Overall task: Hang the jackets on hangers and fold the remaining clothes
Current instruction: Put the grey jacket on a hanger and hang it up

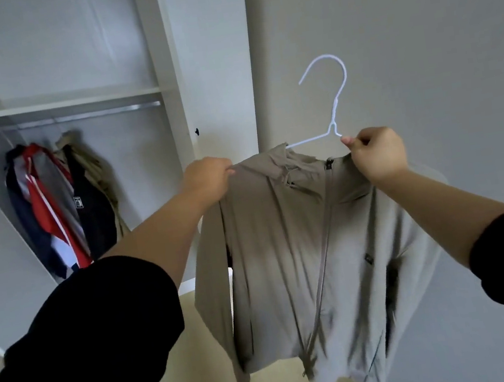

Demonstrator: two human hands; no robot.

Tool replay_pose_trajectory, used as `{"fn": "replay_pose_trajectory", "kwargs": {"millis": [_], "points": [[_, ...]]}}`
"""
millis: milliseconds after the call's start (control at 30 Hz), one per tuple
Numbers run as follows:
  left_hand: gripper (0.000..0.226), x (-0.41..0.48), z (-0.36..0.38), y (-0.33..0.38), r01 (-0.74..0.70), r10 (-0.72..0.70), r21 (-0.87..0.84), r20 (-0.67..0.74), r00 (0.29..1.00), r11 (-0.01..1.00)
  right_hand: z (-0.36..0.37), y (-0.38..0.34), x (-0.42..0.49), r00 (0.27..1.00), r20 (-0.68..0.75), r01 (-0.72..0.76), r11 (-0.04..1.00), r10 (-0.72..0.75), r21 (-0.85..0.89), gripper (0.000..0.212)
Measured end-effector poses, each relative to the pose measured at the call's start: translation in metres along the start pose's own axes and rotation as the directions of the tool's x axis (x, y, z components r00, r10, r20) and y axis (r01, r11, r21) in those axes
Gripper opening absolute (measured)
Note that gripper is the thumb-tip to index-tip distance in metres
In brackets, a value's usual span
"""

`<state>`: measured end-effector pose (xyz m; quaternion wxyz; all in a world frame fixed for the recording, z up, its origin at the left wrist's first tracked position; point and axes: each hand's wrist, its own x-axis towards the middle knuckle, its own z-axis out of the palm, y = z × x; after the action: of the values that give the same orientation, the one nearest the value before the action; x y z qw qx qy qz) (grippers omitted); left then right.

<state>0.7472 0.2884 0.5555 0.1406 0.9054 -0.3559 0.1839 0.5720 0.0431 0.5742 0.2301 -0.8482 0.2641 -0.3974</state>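
Beside an open white wardrobe (63, 104), both hands hold a beige zip-up jacket (301, 248) aloft on a thin white wire hanger (334, 104). Left hand (206, 177) pinches a shoulder and right hand (378, 153) pinches the collar by the hanger's neck, probably to seat it squarely.

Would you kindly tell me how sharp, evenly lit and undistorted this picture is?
Head view: wide-angle distortion slants the white wardrobe; the beige zip-up jacket blurs softly toward its hem, with a shaded band across its middle; the white wire hanger is crisp; no glare.
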Motion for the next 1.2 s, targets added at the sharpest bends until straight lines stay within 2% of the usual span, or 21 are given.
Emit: {"fn": "replay_pose_trajectory", "kwargs": {"millis": [67,100,133,200,267,333,433,567,633,700,733,867,933,1033,1200], "points": [[0.019,-0.009,-0.007,-0.003,0.014,-0.016,0.058,0.034,0.999,0.998,0.004,-0.001,-0.001,1.000,0.000,0.012,1.000,-0.012,0.022,0.054],[0.018,-0.012,-0.011,-0.003,-0.004,0.000,0.033,0.130,0.992,0.999,0.007,-0.002,-0.003,1.000,0.001,0.023,0.999,-0.023,0.032,0.054],[0.018,-0.014,-0.015,-0.003,-0.026,0.032,-0.026,0.246,0.969,0.999,0.010,-0.004,-0.006,0.999,0.004,0.032,0.999,-0.032,0.037,0.054],[0.018,-0.018,-0.025,0.001,0.028,0.081,-0.250,0.415,0.906,0.968,0.020,-0.007,-0.014,0.999,0.016,0.042,0.998,-0.043,0.039,0.053],[0.030,-0.019,-0.030,0.004,0.093,0.102,-0.386,0.455,0.885,0.918,0.031,-0.016,-0.023,0.998,0.021,0.057,0.997,-0.058,0.059,0.051],[0.031,-0.021,-0.030,-0.001,0.079,0.110,-0.375,0.457,0.883,0.924,0.043,-0.033,-0.031,0.997,0.021,0.078,0.993,-0.081,0.093,0.047],[0.027,-0.022,-0.022,-0.032,0.095,0.078,-0.382,0.414,0.907,0.919,0.065,-0.064,-0.036,0.992,0.083,0.084,0.990,-0.094,0.115,0.039],[0.024,-0.026,-0.018,-0.097,0.195,-0.094,-0.532,0.210,0.973,0.824,0.091,-0.109,-0.028,0.967,0.229,0.075,0.982,-0.115,0.173,0.030],[0.023,-0.029,-0.022,-0.134,0.206,-0.160,-0.557,0.131,0.978,0.805,0.106,-0.125,-0.023,0.931,0.342,0.109,0.991,-0.128,0.075,0.030],[0.017,-0.032,-0.031,-0.172,0.202,-0.190,-0.527,0.077,0.979,0.826,0.127,-0.140,-0.021,0.879,0.460,0.152,0.988,-0.124,-0.024,0.031],[0.014,-0.034,-0.036,-0.191,0.196,-0.197,-0.508,0.051,0.979,0.839,0.139,-0.149,-0.021,0.869,0.475,0.169,0.985,-0.136,-0.027,0.029],[0.017,-0.038,-0.048,-0.257,0.190,-0.253,-0.526,-0.050,0.966,0.829,0.191,-0.194,-0.026,0.922,0.343,0.190,0.982,-0.181,0.008,0.025],[0.016,-0.036,-0.050,-0.284,0.200,-0.283,-0.501,-0.093,0.955,0.842,0.217,-0.216,-0.026,0.920,0.366,0.148,0.989,-0.139,0.002,0.026],[0.019,-0.027,-0.045,-0.328,0.255,-0.315,-0.456,-0.058,0.947,0.853,0.255,-0.240,-0.028,0.898,0.431,0.086,0.996,-0.090,0.029,0.028],[0.023,0.000,-0.024,-0.392,0.313,-0.347,-0.420,-0.003,0.938,0.852,0.312,-0.273,-0.017,0.916,0.395,0.063,0.998,-0.066,0.022,0.021]]}}
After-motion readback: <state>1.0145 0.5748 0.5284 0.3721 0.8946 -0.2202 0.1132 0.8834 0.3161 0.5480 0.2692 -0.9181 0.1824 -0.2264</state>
